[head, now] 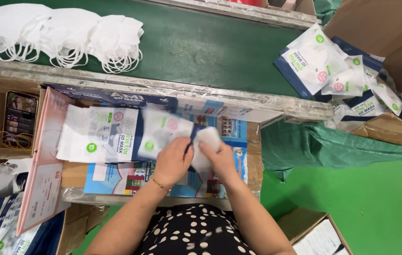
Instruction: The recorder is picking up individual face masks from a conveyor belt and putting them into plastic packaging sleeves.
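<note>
The left hand (172,160) is gripping a flat plastic pouch (161,132) by its open end, above the work board (253,141). The right hand (217,158) is pinching a folded white mask (208,141) at the pouch mouth. Both items are appearing light, soft and slippery; holding them by the edges looks soundest. Empty pouches (99,134) are lying just beside, to the left.

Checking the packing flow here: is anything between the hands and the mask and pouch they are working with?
Nothing visible. The left hand holds the white pouch directly, and the right hand holds the folded white mask right at the pouch's edge. Both are blurred, so whether the mask has entered the pouch cannot be told.
</note>
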